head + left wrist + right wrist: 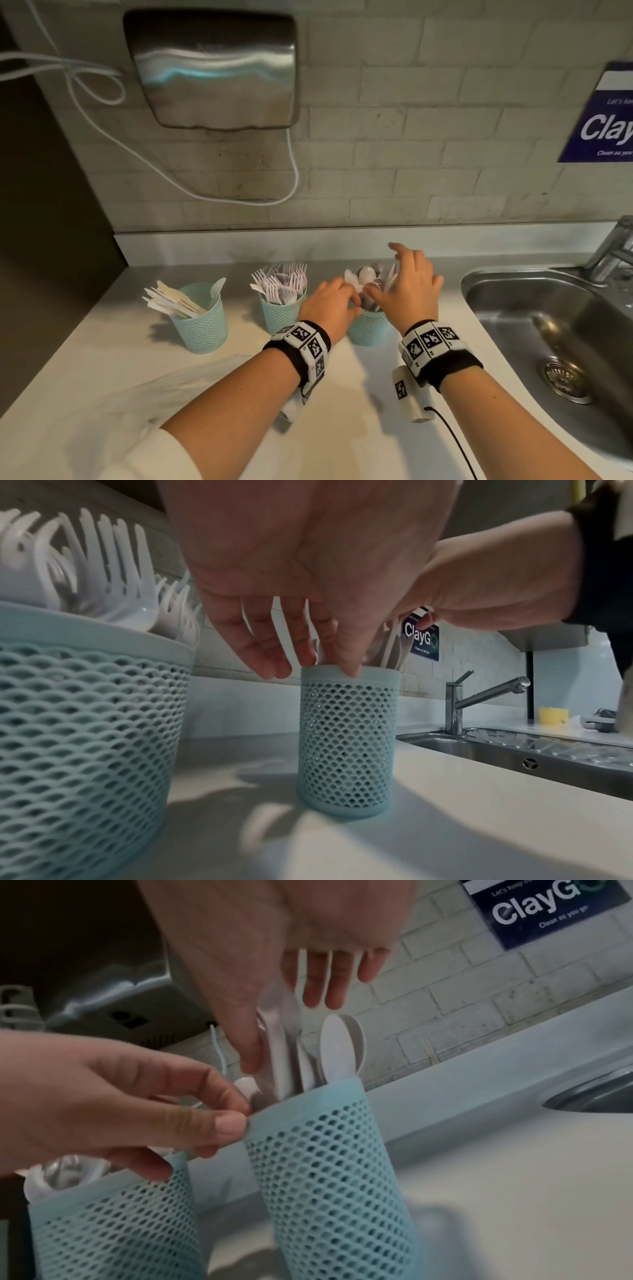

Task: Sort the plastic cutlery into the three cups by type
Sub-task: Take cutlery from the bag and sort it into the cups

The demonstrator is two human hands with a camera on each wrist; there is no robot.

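Three teal mesh cups stand in a row on the counter. The left cup (202, 325) holds knives and one spoon; the middle cup (279, 315) is full of forks (103, 569) with a spoon among them. Spoons (366, 275) stand bowl-up in the right cup (368, 330) (347, 739) (325, 1164). My left hand (349, 301) (240, 1118) pinches that cup's near rim between thumb and forefinger. My right hand (380, 284) (284, 1026) arches over the cup, thumb on one side and fingers on the other of a few spoons (277, 1047), forefinger lifted.
A steel sink (534, 308) with a tap (613, 253) lies right of the cups. A hand dryer (212, 68) and its white cable (294, 171) hang on the brick wall. A crumpled clear plastic bag (154, 394) lies on the near left counter.
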